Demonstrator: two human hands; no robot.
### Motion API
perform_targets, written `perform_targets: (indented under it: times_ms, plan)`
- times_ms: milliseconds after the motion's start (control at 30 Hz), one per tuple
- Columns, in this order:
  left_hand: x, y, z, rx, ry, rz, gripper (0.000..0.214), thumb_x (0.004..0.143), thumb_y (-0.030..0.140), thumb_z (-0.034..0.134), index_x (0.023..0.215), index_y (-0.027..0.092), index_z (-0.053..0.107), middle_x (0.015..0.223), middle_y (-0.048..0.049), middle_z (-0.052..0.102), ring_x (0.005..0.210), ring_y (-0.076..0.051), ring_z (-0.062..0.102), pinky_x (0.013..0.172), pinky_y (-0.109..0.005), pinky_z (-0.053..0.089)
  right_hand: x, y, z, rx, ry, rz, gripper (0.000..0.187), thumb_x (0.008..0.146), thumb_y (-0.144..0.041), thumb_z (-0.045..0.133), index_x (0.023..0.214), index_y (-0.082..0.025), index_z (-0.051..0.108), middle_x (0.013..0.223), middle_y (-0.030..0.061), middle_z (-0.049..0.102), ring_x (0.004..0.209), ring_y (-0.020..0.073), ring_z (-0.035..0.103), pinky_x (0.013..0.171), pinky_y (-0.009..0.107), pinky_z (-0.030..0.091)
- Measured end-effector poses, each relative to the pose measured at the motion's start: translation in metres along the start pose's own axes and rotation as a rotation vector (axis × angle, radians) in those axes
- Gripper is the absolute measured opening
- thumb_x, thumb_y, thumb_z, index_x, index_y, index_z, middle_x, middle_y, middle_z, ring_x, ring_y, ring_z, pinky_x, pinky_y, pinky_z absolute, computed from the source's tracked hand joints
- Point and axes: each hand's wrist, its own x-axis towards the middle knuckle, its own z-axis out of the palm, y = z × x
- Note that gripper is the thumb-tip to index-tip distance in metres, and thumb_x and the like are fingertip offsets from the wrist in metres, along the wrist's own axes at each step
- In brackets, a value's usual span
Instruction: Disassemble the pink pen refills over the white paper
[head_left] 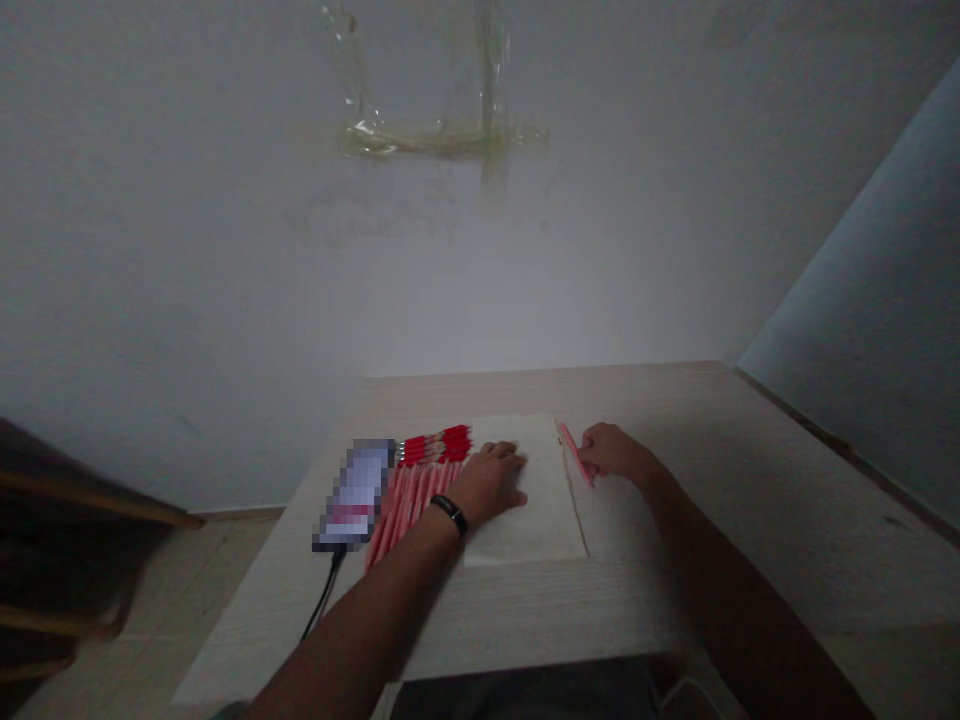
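Note:
A flat, off-white sheet or cloth piece (544,520) lies on the table, with a thin reddish-brown line along its right edge. My left hand (495,478), wearing a black wristband, rests on its left part with the fingers spread. Just past the right edge, my right hand (613,452) is closed on a slim pink stick (570,445), which slants beside that edge. Left of the sheet, several pink sticks (409,500) lie side by side, partly hidden by my left forearm. Above them is a group of red pencils (439,442) with pale tips.
A phone (356,495) with a blurred screen lies at the table's left side, a black cable (324,590) running from it toward the near edge. The pale wooden table (675,390) meets a wall behind. Wooden furniture (60,560) stands at the far left.

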Motion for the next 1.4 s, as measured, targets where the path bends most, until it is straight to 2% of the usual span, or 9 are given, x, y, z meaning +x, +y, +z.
perform_targets:
  times_ms: [200,400,500,667,1033,1400]
  plan:
    - [0.000,0.002,-0.003,0.007,-0.009,-0.014,0.062,0.075,0.037,0.080,0.131,0.021,0.060,0.144,-0.0142,0.051,0.127,-0.033,0.050,0.107,-0.048,0.042,-0.002,-0.001,-0.003,-0.085,0.017,0.018,0.017,0.076,-0.019,0.061,0.064,-0.013,0.071,0.062,0.0083,0.072,0.056,0.0142,0.064,0.054,0.021,0.041]
    - [-0.001,0.001,-0.005,-0.024,0.029,-0.034,0.060,0.077,0.038,0.077,0.132,0.021,0.058,0.141,-0.0136,0.053,0.125,-0.032,0.050,0.107,-0.047,0.043,-0.005,-0.001,-0.005,-0.180,0.108,0.004,0.011,0.076,-0.021,0.064,0.076,-0.016,0.074,0.081,0.0097,0.075,0.074,0.0181,0.067,0.061,0.024,0.040]
    - [-0.001,0.001,-0.005,-0.036,0.039,-0.044,0.058,0.079,0.037,0.076,0.132,0.022,0.059,0.140,-0.0133,0.053,0.124,-0.031,0.051,0.106,-0.047,0.043,-0.005,-0.001,-0.004,-0.206,0.115,0.003,0.015,0.080,-0.025,0.063,0.076,-0.016,0.074,0.080,0.0098,0.074,0.074,0.0193,0.067,0.061,0.025,0.039]
    - [-0.002,0.003,-0.007,-0.048,0.051,-0.049,0.053,0.081,0.039,0.073,0.129,0.023,0.060,0.138,-0.0134,0.055,0.122,-0.031,0.053,0.104,-0.047,0.045,-0.004,0.000,-0.001,-0.255,0.129,-0.011,0.023,0.086,-0.037,0.063,0.082,-0.016,0.074,0.091,0.0126,0.075,0.086,0.0226,0.068,0.067,0.027,0.040]
    - [-0.001,0.001,-0.004,-0.048,0.057,-0.037,0.052,0.080,0.037,0.073,0.129,0.023,0.061,0.137,-0.0133,0.055,0.121,-0.031,0.053,0.104,-0.046,0.045,-0.006,-0.008,0.004,-0.288,0.084,-0.059,0.024,0.087,-0.038,0.063,0.083,-0.017,0.074,0.091,0.0123,0.074,0.082,0.0217,0.068,0.067,0.027,0.041]
    - [-0.001,0.001,-0.004,-0.033,0.018,-0.033,0.055,0.076,0.036,0.078,0.127,0.024,0.062,0.136,-0.0124,0.056,0.120,-0.031,0.052,0.104,-0.046,0.044,-0.007,-0.014,0.007,-0.277,0.113,-0.061,0.024,0.089,-0.038,0.061,0.082,-0.018,0.072,0.088,0.0104,0.075,0.081,0.0207,0.068,0.064,0.027,0.039]
